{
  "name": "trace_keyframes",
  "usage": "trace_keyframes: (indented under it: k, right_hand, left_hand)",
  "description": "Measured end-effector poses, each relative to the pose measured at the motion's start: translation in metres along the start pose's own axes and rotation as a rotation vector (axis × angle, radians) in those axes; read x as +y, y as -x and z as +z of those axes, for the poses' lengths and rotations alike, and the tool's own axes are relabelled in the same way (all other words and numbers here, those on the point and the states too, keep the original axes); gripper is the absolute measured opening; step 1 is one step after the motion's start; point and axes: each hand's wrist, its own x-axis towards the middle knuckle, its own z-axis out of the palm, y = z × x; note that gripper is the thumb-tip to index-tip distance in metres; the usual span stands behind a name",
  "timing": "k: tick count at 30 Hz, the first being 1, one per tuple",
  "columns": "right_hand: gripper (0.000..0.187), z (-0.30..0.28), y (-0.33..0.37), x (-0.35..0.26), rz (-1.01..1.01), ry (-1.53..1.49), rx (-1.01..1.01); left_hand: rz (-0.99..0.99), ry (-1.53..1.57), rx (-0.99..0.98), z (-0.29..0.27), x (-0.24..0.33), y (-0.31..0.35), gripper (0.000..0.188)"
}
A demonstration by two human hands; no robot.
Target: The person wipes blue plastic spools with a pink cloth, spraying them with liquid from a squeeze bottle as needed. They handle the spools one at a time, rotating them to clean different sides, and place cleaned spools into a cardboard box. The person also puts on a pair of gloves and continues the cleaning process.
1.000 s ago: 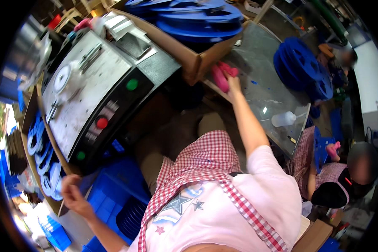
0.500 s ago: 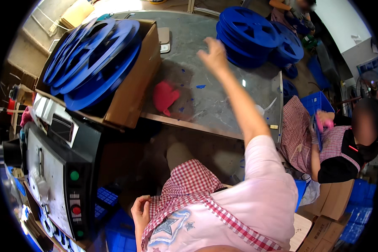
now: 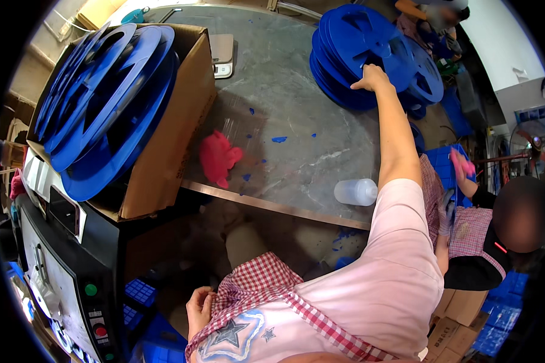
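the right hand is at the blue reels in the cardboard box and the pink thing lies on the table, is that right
Not quite: in the head view the right hand is at the stack of blue reels on the table, not those in the cardboard box. The pink thing does lie on the table.

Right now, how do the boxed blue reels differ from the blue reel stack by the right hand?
The boxed reels lean steeply; the reel stack lies flat. The boxed reels sit in a cardboard box, the reel stack on the grey table. The right hand is at the reel stack, not the boxed reels. Both are blue with cut-out openings.
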Motion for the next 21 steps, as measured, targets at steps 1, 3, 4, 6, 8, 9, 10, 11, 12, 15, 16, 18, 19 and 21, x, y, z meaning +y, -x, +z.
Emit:
trace_keyframes:
  k: [1,3,4,6,8,9,10,11,12,15,16,18,19,21]
  right_hand:
    - [0.079,0.002,0.001,0.0,0.02,-0.039,-0.002]
    - [0.085,0.003,0.003,0.002,0.06,-0.121,-0.008]
    - [0.091,0.004,0.002,0.001,0.06,-0.076,0.008]
    - [0.092,0.005,0.001,0.003,0.059,-0.101,0.059]
    - [0.082,0.016,-0.003,0.009,0.046,-0.117,0.057]
    - [0.079,0.017,-0.003,0.011,0.021,-0.064,0.059]
    - [0.077,0.017,-0.002,0.012,-0.006,-0.012,0.06]
    - [0.069,0.018,-0.002,0.011,0.012,0.005,0.055]
    - [0.068,0.016,0.001,0.009,-0.002,0.025,0.057]
    - [0.068,0.012,-0.003,0.009,-0.025,-0.014,-0.061]
    - [0.067,0.017,-0.002,0.01,-0.046,-0.022,-0.036]
    - [0.059,0.02,-0.001,0.005,-0.042,-0.069,-0.074]
    - [0.055,0.016,0.003,-0.002,-0.01,-0.076,-0.108]
    - [0.066,0.012,0.008,-0.011,0.001,-0.087,-0.145]
  left_hand:
    - [-0.016,-0.021,-0.002,0.0,0.002,-0.001,0.013]
    - [-0.029,-0.027,-0.002,0.0,0.001,-0.005,0.013]
    - [-0.037,-0.031,0.0,0.0,0.002,-0.005,0.013]
    - [-0.038,-0.02,0.016,0.0,0.001,-0.007,0.013]
    - [-0.061,-0.02,0.025,-0.002,-0.001,-0.006,0.013]
    - [-0.061,-0.019,0.025,-0.002,-0.004,-0.007,0.013]
    - [-0.061,-0.018,0.026,-0.002,-0.006,-0.007,0.013]
    - [-0.06,-0.046,0.029,-0.001,-0.007,-0.008,0.014]
    - [-0.063,-0.07,0.015,-0.001,-0.007,-0.009,0.014]
    - [-0.054,-0.059,0.006,0.0,-0.008,-0.012,0.014]
    - [-0.046,-0.069,0.004,0.0,-0.008,-0.013,0.014]
    - [-0.033,-0.07,0.008,-0.002,-0.011,-0.013,0.014]
    - [-0.028,-0.061,0.013,-0.004,-0.014,-0.012,0.014]
    - [-0.002,-0.058,0.017,-0.007,-0.014,-0.011,0.015]
